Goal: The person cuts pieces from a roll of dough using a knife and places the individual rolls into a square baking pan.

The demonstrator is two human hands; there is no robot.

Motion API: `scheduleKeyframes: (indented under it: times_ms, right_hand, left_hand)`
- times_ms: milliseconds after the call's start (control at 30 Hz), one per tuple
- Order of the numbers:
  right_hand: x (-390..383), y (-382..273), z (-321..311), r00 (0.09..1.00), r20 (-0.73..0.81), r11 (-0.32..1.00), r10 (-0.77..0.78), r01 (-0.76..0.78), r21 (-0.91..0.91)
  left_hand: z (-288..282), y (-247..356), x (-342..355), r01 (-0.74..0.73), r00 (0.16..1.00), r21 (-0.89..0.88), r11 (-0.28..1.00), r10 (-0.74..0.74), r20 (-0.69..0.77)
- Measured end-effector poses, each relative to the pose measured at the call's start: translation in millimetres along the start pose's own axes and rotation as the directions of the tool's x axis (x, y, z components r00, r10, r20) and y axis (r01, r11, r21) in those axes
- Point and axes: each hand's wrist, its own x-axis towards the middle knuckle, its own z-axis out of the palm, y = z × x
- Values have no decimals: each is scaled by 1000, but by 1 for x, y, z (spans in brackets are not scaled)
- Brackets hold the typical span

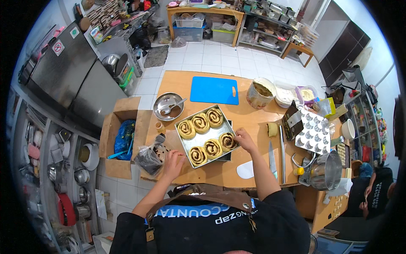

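Observation:
A square metal baking pan [198,141] stands in the middle of the table, turned at a slant. In it lie two rows of spiral rolls, three in the far row and three in the near row, pale dough with dark filling. My right hand [245,140] reaches over the pan's right edge, its closed fingers on the rightmost near roll [227,141]. Beside the pan's left edge, my left hand [172,163] rests with fingers loosely apart and nothing in them. A clear plastic bag of dark bits [150,159] lies just left of it.
A steel bowl with spoons [168,106] and a blue cutting board [214,90] are at the far side. To the right lie a cut roll piece [272,129], a knife [272,160], a metal rod [282,154], a white scraper [245,169] and a muffin tray [313,131]. An open carton [111,146] stands left.

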Motion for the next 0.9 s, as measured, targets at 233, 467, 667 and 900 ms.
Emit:
scheduleKeyframes:
  times_ms: [233,467,667,900]
  right_hand:
    - [-4,13,-21,999,22,941,-24,30,-336]
    - [-27,-19,-13,978,-204,983,46,-81,-166]
    - [-36,-75,24,953,102,656,-286,273,-704]
    - [-35,-78,38,962,271,426,38,230,-875]
  left_hand:
    - [21,-21,6,100,993,-47,994,-97,74]
    - [19,-19,13,139,988,-48,989,-142,-65]
    - [8,19,30,-86,993,199,976,100,-60]
    - [33,68,55,-355,911,210,911,288,294]
